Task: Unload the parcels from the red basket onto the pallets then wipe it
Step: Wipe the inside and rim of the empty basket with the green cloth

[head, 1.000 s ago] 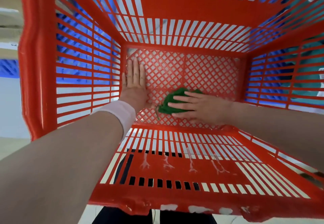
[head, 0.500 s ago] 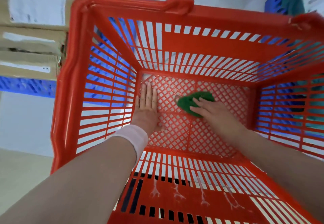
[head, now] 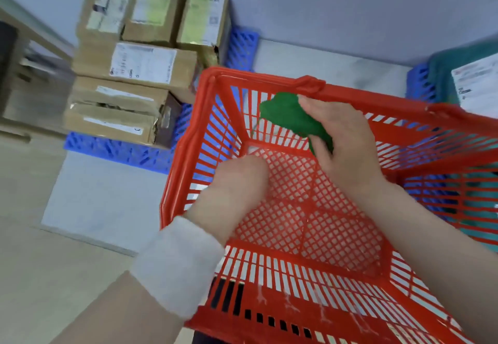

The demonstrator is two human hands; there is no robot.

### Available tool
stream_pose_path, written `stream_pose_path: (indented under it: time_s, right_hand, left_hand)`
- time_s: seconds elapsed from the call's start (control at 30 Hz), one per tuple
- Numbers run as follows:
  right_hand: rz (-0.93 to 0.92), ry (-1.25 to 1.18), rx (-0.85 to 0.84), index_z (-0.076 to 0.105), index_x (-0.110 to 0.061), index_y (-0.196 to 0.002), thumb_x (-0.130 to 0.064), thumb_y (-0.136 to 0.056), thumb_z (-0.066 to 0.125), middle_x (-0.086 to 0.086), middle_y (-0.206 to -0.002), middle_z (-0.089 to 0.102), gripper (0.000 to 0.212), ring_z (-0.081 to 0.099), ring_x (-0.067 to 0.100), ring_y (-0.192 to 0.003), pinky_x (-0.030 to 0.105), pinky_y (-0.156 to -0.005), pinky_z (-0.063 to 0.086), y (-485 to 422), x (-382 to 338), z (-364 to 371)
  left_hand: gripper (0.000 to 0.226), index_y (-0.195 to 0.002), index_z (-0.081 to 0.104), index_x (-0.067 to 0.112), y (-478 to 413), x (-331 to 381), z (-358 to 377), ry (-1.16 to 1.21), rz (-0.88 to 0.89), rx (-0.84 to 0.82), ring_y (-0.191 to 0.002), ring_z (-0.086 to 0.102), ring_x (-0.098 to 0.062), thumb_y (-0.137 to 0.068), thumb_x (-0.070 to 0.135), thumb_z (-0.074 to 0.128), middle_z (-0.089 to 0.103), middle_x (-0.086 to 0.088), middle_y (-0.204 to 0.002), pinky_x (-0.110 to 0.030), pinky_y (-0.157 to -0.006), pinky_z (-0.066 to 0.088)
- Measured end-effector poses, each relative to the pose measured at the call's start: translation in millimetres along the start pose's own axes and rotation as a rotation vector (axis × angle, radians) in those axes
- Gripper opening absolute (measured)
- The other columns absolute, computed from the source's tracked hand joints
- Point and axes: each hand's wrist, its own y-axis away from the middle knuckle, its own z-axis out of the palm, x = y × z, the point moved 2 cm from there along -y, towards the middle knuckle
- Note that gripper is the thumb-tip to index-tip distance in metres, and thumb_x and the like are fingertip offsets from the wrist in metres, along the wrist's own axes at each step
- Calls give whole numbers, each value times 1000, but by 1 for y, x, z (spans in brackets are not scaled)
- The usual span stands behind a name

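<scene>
Green cloth (head: 291,120) gripped by right hand (head: 347,152), tip pointing upper-left

A grey-blue wall (head: 350,6) is seen across the top. Beige floor (head: 40,262) is spread over the lower left, and a light grey slab (head: 107,195) is laid on it. Wooden furniture (head: 27,95) is cut off at the left edge — blurred, its kind not to be told.

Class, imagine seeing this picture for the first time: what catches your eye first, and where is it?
The big red slatted plastic basket fills the lower right. At its far wall the right hand grips a crumpled green cloth. Brown cardboard parcels sit stacked on a blue plastic pallet at upper left.
</scene>
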Motion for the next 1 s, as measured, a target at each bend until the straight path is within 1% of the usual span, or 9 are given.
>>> stream_pose_path:
  time_s: [0.1,0.17,0.2,0.37,0.57,0.63,0.77,0.87,1.0]
  right_hand:
    - [-214,135,175,55,-10,-123,-1,-86,55,1,-127,56,38,50,22,-108,31,-97,38,-21,-15,4]
    - [-303,280,264,55,-15,-122,-8,-90,57,0,-129,57,33,48,21,-106,33,-90,44,-28,-11,21]
    - [-340,354,288,54,-17,-123,-11,-91,58,-1,-130,54,33,47,19,-106,33,-85,46,-29,-8,32]
    - [-525,741,76,48,-19,-131,-11,-94,38,-10,-133,55,39,39,16,-112,26,-85,34,-13,15,92]
    - [-575,832,-162,53,-15,-128,-6,-93,35,-8,-133,54,41,38,18,-110,27,-85,33,17,32,128]
    - [-632,842,-224,60,-13,-123,1,-95,20,-4,-130,58,51,38,21,-109,28,-82,32,21,31,119]
    - [-504,709,70,54,-15,-125,-8,-93,47,-9,-134,54,34,41,18,-108,28,-77,32,-6,5,68]
    - [-396,687,300,53,-22,-126,-18,-89,60,-14,-137,47,38,44,13,-115,29,-80,31,-31,-3,47]
    - [-523,745,5,53,-21,-130,-15,-91,51,-10,-139,48,39,46,9,-126,28,-89,29,-16,16,76]
  left_hand:
    - [21,-92,59,20,37,-18,-61,330,55,544,-86,61,-24,-91,39,48,65,2,-87,-34,-74,46]
    - [20,-96,58,18,37,-38,-89,417,146,930,-87,54,-20,-90,34,48,59,1,-88,-30,-78,38]
    - [27,-103,59,16,26,-47,-97,366,155,979,-96,52,-22,-90,34,46,60,-4,-96,-26,-82,34]
    - [41,-115,61,14,-44,-65,-93,331,257,642,-110,53,-24,-92,36,36,62,-11,-114,-24,-89,33]
    - [30,-108,64,20,-48,-74,-78,499,318,704,-99,52,-4,-90,23,40,63,0,-105,-7,-82,33]
    - [29,-107,65,19,-48,-73,-78,515,319,699,-99,54,-7,-91,22,41,64,-1,-104,-11,-84,35]
    - [28,-106,65,17,-47,-73,-79,534,337,702,-97,58,-14,-92,22,41,65,-3,-102,-25,-85,42]
    - [29,-103,64,15,-47,-73,-77,539,318,702,-91,55,-10,-91,24,40,63,0,-97,-21,-78,39]
    - [27,-107,66,14,-44,-73,-78,558,325,729,-92,46,6,-93,18,43,61,1,-100,0,-79,31]
